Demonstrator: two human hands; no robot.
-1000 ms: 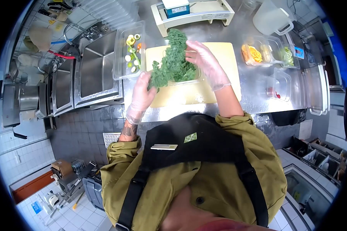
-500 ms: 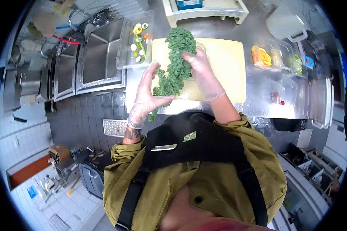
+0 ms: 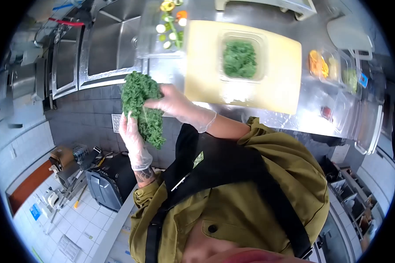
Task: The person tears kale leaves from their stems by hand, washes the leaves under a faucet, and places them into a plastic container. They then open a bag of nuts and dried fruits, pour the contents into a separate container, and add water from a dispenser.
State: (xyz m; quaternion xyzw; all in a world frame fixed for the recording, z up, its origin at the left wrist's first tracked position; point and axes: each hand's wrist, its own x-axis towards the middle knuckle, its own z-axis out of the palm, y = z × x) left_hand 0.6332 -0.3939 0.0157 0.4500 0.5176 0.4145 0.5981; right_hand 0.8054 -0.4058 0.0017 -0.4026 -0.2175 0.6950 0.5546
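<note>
A bunch of curly green kale (image 3: 138, 93) is held off the counter's front edge, over the dark tiled floor. My gloved left hand (image 3: 134, 136) grips it from below, its fingers partly behind the leaves. From the right, my gloved right hand (image 3: 169, 103) pinches the bunch near its middle, thumb across the front. Chopped kale (image 3: 240, 59) lies in a clear square container (image 3: 260, 75) on the pale yellow cutting board (image 3: 283, 65), to the right of both hands.
Left of the board stands a clear tub (image 3: 147, 44) with vegetable pieces. A steel sink (image 3: 109, 52) is farther left. Clear containers with orange slices (image 3: 317, 63) and greens (image 3: 350, 79) sit at the right. A grey lidded bin (image 3: 103, 190) stands on the floor.
Both hands have carried the kale from over the board to the left, past the counter edge. The container of chopped kale, mostly hidden before, now shows. The camera view has shifted.
</note>
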